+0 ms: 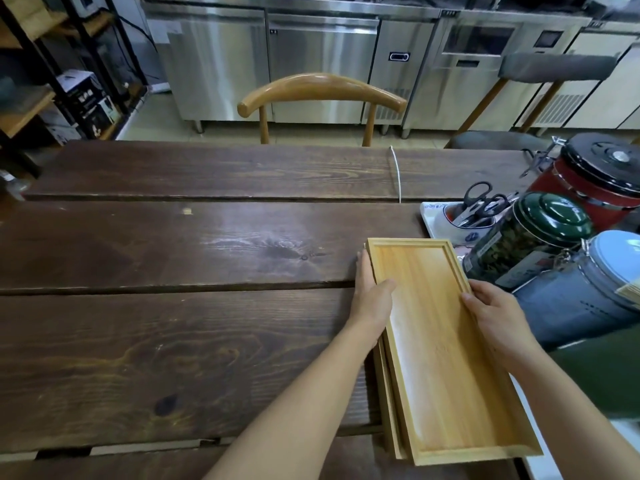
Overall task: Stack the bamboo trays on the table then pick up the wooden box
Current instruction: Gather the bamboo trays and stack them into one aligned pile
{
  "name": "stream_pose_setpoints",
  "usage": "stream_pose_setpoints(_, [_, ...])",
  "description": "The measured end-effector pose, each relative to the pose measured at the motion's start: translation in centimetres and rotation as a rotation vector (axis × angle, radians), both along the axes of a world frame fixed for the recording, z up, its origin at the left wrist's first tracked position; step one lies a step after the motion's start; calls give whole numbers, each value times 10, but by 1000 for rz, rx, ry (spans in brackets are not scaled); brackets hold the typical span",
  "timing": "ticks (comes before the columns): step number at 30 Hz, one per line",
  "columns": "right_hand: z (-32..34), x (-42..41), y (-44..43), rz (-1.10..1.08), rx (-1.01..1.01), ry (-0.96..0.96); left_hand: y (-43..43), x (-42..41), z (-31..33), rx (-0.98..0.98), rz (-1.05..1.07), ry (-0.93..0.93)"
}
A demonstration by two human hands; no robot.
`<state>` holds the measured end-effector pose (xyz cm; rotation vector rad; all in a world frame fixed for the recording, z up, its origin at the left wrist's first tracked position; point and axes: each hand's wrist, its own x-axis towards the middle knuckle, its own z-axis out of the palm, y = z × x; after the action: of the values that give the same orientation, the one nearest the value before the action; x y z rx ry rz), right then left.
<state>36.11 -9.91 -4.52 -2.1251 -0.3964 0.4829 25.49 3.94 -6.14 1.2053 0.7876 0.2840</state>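
Both hands grasp the top tray (440,341) by its long sides; the left hand (372,299) lies along the left rim, thumb on the floor of the tray; the right hand (498,317) grips the right rim; beneath it, edges of another tray (389,407) show below the left hand; both sit on the counter (173,271); tins (540,237) stand just right of the right hand.

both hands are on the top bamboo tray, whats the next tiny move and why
Probably nudge the top bamboo tray slightly left to square it up. The left hand and right hand grip its long edges, and the edge of a lower tray sticks out on the left, so the stack looks misaligned.
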Motion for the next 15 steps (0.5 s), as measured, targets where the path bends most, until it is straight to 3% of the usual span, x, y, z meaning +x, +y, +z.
stream_pose_setpoints(15, [-2,0,0,-12,22,50,-6,-1,-6,-7,29,-2])
